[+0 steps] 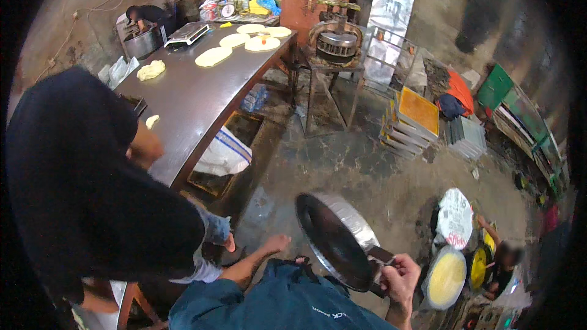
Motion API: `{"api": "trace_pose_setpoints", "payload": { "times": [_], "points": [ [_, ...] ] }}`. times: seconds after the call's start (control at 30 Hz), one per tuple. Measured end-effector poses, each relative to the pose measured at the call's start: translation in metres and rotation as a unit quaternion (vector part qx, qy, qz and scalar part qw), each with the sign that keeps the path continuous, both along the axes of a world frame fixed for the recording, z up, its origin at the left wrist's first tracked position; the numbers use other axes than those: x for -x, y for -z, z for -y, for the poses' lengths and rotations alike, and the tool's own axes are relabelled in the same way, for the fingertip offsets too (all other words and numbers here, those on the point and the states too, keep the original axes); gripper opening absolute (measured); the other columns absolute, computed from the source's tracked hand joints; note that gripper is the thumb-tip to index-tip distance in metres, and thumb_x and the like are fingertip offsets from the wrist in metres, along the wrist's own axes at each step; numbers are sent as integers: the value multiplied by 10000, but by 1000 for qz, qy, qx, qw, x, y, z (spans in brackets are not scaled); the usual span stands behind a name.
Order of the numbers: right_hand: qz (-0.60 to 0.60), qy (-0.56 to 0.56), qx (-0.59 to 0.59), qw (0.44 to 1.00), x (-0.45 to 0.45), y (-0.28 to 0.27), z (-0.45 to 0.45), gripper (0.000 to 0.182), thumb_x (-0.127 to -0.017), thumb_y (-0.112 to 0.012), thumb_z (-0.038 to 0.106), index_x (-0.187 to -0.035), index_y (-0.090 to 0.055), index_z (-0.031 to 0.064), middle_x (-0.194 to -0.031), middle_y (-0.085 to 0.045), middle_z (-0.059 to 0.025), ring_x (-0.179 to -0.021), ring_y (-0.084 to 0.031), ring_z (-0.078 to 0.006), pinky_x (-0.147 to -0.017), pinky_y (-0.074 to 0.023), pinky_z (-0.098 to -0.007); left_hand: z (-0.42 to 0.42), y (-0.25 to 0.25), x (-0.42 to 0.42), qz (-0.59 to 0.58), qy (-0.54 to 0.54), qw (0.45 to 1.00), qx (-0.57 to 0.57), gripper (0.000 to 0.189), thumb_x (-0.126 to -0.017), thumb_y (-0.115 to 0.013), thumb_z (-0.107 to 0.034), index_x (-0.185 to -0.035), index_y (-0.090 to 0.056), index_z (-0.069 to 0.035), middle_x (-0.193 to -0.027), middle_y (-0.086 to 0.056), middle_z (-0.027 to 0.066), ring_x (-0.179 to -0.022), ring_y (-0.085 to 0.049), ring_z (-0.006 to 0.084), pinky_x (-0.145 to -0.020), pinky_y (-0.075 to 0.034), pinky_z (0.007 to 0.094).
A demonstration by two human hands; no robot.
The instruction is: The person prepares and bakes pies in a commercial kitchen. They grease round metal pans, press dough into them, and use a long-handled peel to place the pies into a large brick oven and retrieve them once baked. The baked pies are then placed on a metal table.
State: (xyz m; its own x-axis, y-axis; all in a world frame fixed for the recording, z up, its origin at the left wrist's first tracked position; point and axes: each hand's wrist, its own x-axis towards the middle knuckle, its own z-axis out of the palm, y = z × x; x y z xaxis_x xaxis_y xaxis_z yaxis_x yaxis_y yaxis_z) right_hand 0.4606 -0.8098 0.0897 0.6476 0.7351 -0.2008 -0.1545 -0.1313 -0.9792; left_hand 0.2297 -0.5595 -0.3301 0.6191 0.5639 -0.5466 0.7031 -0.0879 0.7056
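Observation:
My right hand [400, 279] grips a dark, round metal pan [339, 240] by its side handle, tilted so that its dark inside shows. The pan hangs over the concrete floor in front of me. My left hand [277, 244] is held out low, left of the pan, touching nothing that I can see; its fingers are too blurred to read clearly. To the left, a co-worker in black leans at a metal-topped table [197, 119]. A small dough piece [152, 122] lies near that person's hand. Farther along are a larger dough lump [151, 70] and several flattened dough rounds [213, 57].
A digital scale [188, 35] stands on the table; a white sack [224, 153] lies beneath. Ahead are a press on a metal stand [337, 46] and stacked trays [418, 110]. At right, another person sits by round pans and a large yellow-filled round tray [445, 277].

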Motion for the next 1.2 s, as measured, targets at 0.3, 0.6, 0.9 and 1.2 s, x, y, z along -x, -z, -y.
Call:
{"api": "trace_pose_setpoints", "payload": {
  "times": [0.3,0.6,0.9,1.2],
  "points": [
    [-101,53,-157,981,-230,32,-328,150,-960,-541,163,-1039,-507,40,-580,-434,17,-336,-306,-45,-273,-243,-215,-233,-241,-176,539,-445,598,392,835,-897,-366,-732,-1416,-440,-82,-1369,-526,144,-1243,-504,322,-1063,-386,493],
    [-169,-214,53,961,-264,125,-764,139,-993,-524,230,-907,-488,128,-583,-397,75,-414,-322,-25,-341,-240,-209,-455,-271,-179,506,-660,555,-10,516,-922,-484,14,-1421,-369,-51,-1297,-524,125,-1145,-546,232,-979,-469,382],
    [89,-457,118,877,-133,210,-1130,310,-977,-509,282,-852,-531,-1,-575,-555,-76,-434,-537,-176,-401,-434,-348,-704,-247,-77,445,-793,388,-152,550,-925,-450,9,-1462,-337,-28,-1203,-594,170,-980,-631,229,-845,-535,339],
    [594,-465,68,653,-141,113,-1420,245,-880,-531,228,-934,-642,17,-950,-658,-255,-903,-652,-396,-777,-512,-504,-842,-234,19,113,-851,422,-290,341,-810,-566,28,-1144,-617,70,-1026,-642,128,-934,-597,210,-884,-458,336]
  ]
}}
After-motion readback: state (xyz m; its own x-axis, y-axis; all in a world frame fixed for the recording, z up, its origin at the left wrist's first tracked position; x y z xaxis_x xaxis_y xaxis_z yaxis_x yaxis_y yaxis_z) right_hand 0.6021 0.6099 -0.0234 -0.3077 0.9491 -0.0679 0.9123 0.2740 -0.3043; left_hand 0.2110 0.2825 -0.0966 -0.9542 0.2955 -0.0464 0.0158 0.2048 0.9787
